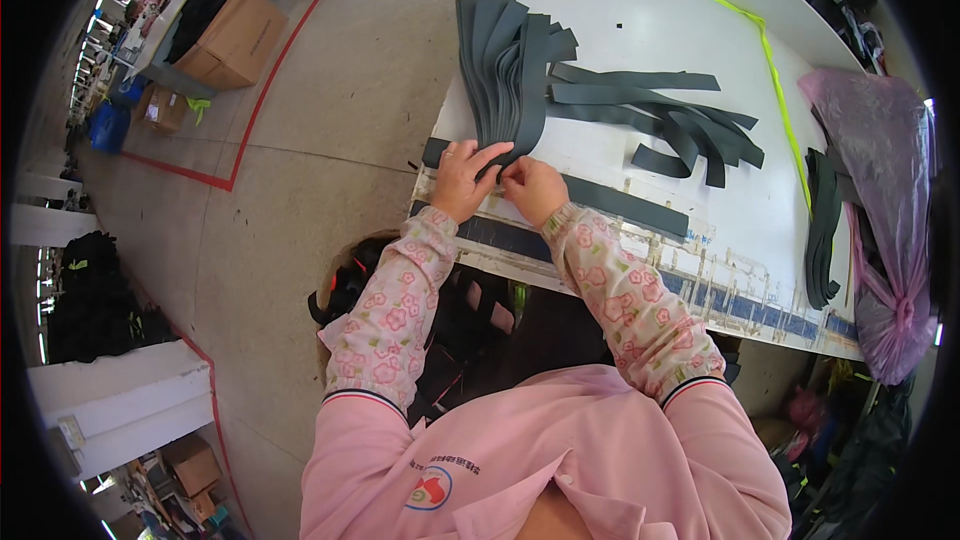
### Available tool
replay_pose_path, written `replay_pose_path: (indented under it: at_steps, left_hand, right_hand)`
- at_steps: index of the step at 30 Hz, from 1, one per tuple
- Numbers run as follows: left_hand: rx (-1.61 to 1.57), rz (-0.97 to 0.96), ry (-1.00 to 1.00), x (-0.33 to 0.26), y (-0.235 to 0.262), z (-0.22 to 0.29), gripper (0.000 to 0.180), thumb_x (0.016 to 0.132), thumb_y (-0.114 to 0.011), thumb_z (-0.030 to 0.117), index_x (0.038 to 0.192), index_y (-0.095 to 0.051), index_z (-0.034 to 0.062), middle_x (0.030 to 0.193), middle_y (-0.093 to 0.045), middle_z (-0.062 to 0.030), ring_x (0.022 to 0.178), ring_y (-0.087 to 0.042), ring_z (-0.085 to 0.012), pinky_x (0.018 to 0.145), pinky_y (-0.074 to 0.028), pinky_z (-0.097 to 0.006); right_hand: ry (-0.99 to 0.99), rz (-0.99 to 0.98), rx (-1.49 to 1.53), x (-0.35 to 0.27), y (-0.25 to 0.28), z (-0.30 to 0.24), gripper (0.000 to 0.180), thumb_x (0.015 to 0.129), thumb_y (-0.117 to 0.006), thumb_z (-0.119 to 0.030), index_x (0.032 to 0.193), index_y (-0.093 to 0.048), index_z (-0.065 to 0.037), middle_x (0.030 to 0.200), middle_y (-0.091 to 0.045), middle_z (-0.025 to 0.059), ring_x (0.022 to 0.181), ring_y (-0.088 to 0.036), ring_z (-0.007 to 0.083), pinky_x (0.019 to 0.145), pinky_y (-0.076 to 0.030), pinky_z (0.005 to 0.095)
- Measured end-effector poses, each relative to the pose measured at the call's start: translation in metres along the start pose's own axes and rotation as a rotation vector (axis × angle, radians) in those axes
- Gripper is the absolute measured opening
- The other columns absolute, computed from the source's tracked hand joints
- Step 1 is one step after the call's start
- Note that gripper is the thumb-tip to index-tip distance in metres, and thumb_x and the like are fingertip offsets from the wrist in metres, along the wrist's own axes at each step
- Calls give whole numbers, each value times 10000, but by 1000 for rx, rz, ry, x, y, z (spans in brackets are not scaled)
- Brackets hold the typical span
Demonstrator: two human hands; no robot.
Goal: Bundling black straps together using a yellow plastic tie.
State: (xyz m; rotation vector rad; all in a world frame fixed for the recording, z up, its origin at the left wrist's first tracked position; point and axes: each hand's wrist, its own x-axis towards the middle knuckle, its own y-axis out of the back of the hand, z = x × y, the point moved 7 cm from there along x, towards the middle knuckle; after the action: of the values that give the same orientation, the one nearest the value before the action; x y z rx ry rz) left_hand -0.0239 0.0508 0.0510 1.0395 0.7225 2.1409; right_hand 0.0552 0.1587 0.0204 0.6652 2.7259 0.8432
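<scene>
A thick bundle of flat dark grey fabric strips [508, 65] lies at the left end of the white table, its far ends fanned out. My left hand [463, 178] is closed round the near end of that bundle, with fingers across its top. Close beside it, my right hand [535, 190] pinches at the bundle's near right edge; its fingertips are partly hidden. Several loose grey strips [655, 105] lie to the right, some curled. One more strip [625, 206] lies straight along the table's near edge, passing behind my right hand.
The white table [640, 45] carries a yellow-green ribbon [770, 60] and a dark strip bundle [822, 230] on the right. A pinkish plastic bag [880, 180] hangs at the table's right end. Cartons [230, 35] stand far left beyond a red floor line [265, 90].
</scene>
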Motion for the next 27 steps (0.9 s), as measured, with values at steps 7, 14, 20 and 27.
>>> replay_pose_path:
  at_steps: [7, 14, 20, 27]
  left_hand:
    - [-8, -13, -4, 1, -4, 1, 394, 826, -639, 149, 1206, -644, 249, 875, -485, -74, 862, -483, -278, 780, -401, -385]
    - [0, 9, -9, 0, -3, 1, 412, 807, -654, 127, 1201, -646, 250, 847, -470, -70, 828, -474, -271, 759, -395, -381]
    - [12, 9, -16, 2, -1, 3, 412, 799, -656, 102, 1187, -653, 241, 822, -463, -61, 804, -471, -267, 753, -393, -376]
    - [15, 27, -27, 2, -5, 4, 408, 799, -656, 96, 1184, -654, 231, 805, -462, -59, 793, -464, -265, 749, -395, -372]
  right_hand:
    - [20, 63, -221, 2, 0, -4, 135, 791, -651, -161, 818, -664, -29, 726, -683, 113, 675, -679, 232, 659, -522, 341]
    - [-202, -29, 344, -23, 72, 66, 127, 805, -620, -71, 876, -650, 30, 713, -671, 89, 625, -662, 148, 606, -516, 276]
    - [-226, 67, 178, -79, 143, 114, 128, 809, -618, -76, 863, -643, 37, 696, -667, 95, 620, -655, 145, 603, -509, 264]
    - [-186, 119, 88, -90, 144, 118, 142, 794, -632, -117, 861, -653, 7, 703, -672, 116, 636, -665, 202, 619, -515, 307]
